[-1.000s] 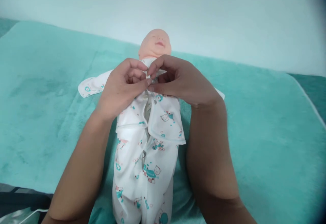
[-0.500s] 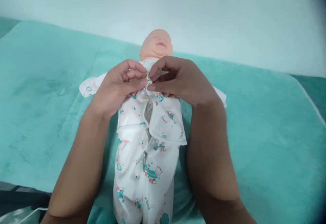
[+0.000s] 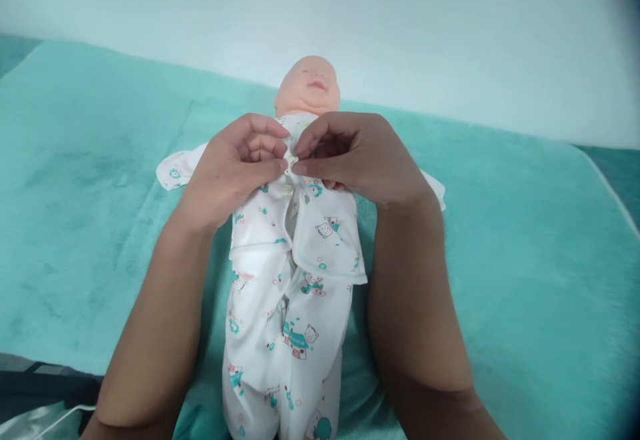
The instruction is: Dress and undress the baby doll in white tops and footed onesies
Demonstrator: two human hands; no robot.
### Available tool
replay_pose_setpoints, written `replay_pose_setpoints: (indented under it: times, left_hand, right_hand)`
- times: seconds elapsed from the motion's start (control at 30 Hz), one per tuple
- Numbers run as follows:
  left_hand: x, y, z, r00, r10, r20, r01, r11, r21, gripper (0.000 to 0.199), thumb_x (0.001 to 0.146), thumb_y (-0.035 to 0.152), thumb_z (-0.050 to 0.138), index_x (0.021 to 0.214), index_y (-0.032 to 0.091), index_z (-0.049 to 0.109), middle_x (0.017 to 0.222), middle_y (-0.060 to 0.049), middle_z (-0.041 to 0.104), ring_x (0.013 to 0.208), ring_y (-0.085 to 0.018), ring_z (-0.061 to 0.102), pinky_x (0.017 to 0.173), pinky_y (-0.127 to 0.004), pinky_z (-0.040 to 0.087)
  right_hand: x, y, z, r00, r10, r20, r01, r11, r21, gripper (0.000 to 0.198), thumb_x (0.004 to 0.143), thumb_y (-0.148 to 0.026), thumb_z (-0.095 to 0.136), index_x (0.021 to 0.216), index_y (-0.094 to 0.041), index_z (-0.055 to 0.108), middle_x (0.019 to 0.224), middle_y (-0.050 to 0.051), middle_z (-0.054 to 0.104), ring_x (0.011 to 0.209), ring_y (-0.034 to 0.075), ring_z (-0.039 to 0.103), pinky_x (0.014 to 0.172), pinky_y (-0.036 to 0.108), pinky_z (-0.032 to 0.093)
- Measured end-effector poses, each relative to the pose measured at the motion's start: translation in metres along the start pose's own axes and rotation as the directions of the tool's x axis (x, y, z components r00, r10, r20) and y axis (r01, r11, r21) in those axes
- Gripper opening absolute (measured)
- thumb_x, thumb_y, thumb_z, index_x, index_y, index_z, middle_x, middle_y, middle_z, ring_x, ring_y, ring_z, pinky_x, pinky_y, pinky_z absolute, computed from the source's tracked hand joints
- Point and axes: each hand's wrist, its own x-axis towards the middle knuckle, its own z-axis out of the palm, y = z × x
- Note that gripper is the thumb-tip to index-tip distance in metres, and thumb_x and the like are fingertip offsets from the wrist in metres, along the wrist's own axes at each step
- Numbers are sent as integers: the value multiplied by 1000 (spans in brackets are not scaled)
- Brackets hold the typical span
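Note:
A baby doll (image 3: 308, 90) lies on its back, head away from me, dressed in a white printed jacket (image 3: 327, 247) and matching trousers (image 3: 310, 333). My left hand (image 3: 243, 167) pinches one front edge of the jacket at the chest. Opposite it, my right hand (image 3: 345, 157) pinches the other edge, thumb and forefinger close to the left thumb. Between the thumbs a small button (image 3: 290, 162) shows at the seam. Below the hands the jacket front parts in a narrow gap. The doll's sleeves stick out sideways, partly hidden behind my wrists.
A turquoise towel (image 3: 100, 227) spreads under the doll, over a darker green surface (image 3: 613, 170) seen at the corners. A pale wall (image 3: 320, 7) rises behind. At the lower left are dark items and a white cord (image 3: 65, 415).
My fingertips have shifted slightly at the jacket's seam, and the button between the thumbs is more visible. The doll and both arms stay nearly in place.

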Motion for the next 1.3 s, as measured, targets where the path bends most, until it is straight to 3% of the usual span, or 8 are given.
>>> replay_pose_setpoints:
  times: [0.17, 0.33, 0.77, 1.03, 1.3]
  left_hand:
    - [-4, 0, -4, 1000, 10, 9, -11, 993, 116, 26, 81, 14, 76, 104, 24, 70, 87, -1, 72, 59, -9, 58, 47, -24, 40]
    - [-4, 3, -2, 998, -63, -14, 64, 990, 127, 30, 80, 17, 73, 108, 24, 67, 84, 0, 73, 58, -10, 59, 46, -23, 40]
    - [-2, -1, 3, 998, -51, -21, 51, 999, -15, 23, 77, 11, 68, 96, 23, 62, 87, 1, 73, 52, -5, 47, 44, -21, 33]
    - [-1, -4, 0, 999, -40, -2, 40, 999, 19, 24, 77, 13, 70, 94, 24, 56, 85, 2, 70, 58, -9, 59, 48, -23, 39]
    - [-3, 3, -2, 999, -53, -2, 53, 998, 41, 23, 74, 9, 72, 88, 22, 58, 73, 3, 63, 60, -10, 59, 48, -22, 39]
  right_hand:
    - [0, 0, 0, 1000, -14, 2, 14, 1000, -6, 17, 77, -18, 86, 83, -20, 70, 66, -5, 59, 53, 6, 51, 43, 21, 39]
    - [1, 2, 0, 1000, -29, -8, 29, 1000, -3, 20, 76, -19, 87, 82, -19, 68, 69, -4, 59, 53, 6, 52, 43, 20, 38]
    - [2, 0, 1, 999, -24, 28, 24, 1000, 16, 22, 74, -19, 87, 83, -21, 67, 70, -5, 57, 56, 7, 52, 44, 20, 36]
    - [2, -1, 0, 1000, -2, 30, 2, 1000, 5, 25, 73, -19, 89, 81, -21, 65, 68, -4, 55, 56, 8, 53, 44, 21, 36]
    - [1, -3, 2, 999, 5, 33, -4, 1000, -26, 27, 71, -14, 88, 80, -19, 64, 69, -5, 55, 58, 8, 53, 46, 22, 37]
